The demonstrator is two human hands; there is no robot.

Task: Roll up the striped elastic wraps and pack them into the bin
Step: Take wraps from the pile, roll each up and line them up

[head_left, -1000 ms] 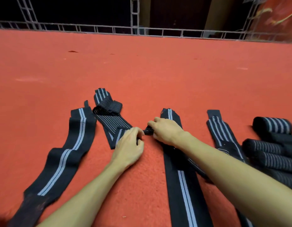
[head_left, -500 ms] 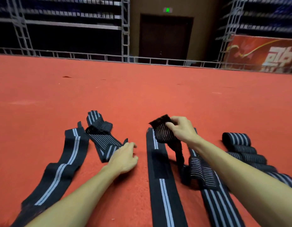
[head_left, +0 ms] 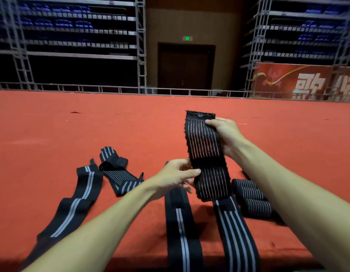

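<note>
In the head view, the right hand (head_left: 227, 137) holds one striped wrap (head_left: 206, 154) up in the air, above and just left of the pile of rolled wraps (head_left: 252, 197). Its grip is closed on the wrap's right edge, near the top end. The left hand (head_left: 174, 176) is lower, left of the pile. Its grip pinches the wrap's left edge. The wrap's long way runs up and down, from the top end to the bottom end down by the red worktop (head_left: 72, 134). The top end is nearest the right hand, so I think the rolling starts there. No bin shows.

Half a second ago the wrap was bunched and low in the right hand, and the left hand lay on the worktop. Now the wrap is lifted and pulled straight, with both hands on it.
</note>
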